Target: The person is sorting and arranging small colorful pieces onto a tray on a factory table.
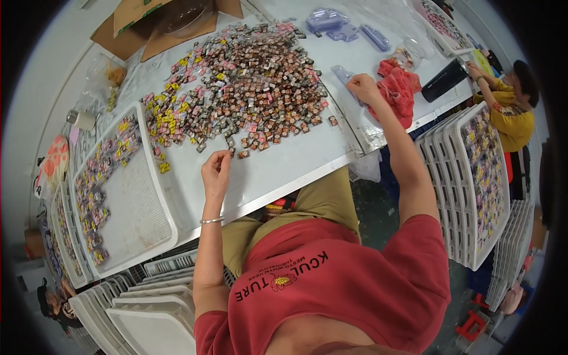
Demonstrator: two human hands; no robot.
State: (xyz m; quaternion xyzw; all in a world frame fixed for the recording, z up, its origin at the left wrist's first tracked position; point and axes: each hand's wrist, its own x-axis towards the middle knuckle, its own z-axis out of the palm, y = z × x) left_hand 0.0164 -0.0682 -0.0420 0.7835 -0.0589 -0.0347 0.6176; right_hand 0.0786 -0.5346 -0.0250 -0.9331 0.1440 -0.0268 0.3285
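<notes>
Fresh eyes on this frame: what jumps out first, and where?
The big heap of small multicoloured pieces across the middle of the white table, with the left hand at its near edge. Then the crumpled red cloth beside the right hand, and the white mesh tray at left, partly lined with similar pieces.

Red T-shirt (pixel 349 269), black lettering (pixel 315 267), yellow flower print (pixel 284 283), khaki trousers (pixel 331 201), silvery bangle (pixel 212 221).
</notes>
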